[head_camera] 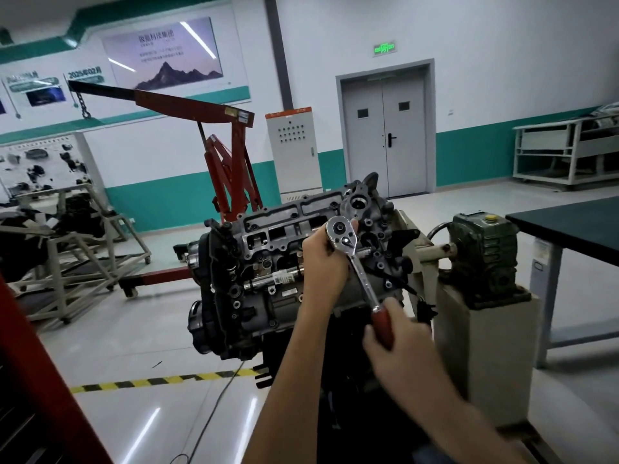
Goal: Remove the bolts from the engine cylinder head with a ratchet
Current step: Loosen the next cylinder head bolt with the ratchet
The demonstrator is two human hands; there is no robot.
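- The grey cast-metal engine (254, 296) sits on a stand in the middle of the workshop floor. Its cylinder head (284, 222) faces up and is tilted toward the camera, with bolt holes showing along the top face.
- A chrome ratchet (360, 272) with a dark red handle stands over the right end of the engine's top. Its round head is uppermost and its shaft slopes down toward the person.
- The left hand (323, 262) curls round the ratchet just under its head, in front of the engine's right half. Whatever socket or bolt lies beneath it is hidden.
- The right hand (402, 339) wraps round the red handle, low and to the right of the engine.
- A red steel engine hoist (231, 155) stands behind the engine, to its left.
- A green cast gearbox (482, 256) sits on a pale pedestal just right of the engine, and a dark-topped table (569, 226) stands further right.
- Yellow-and-black floor tape (167, 380) runs below the engine, to its left.
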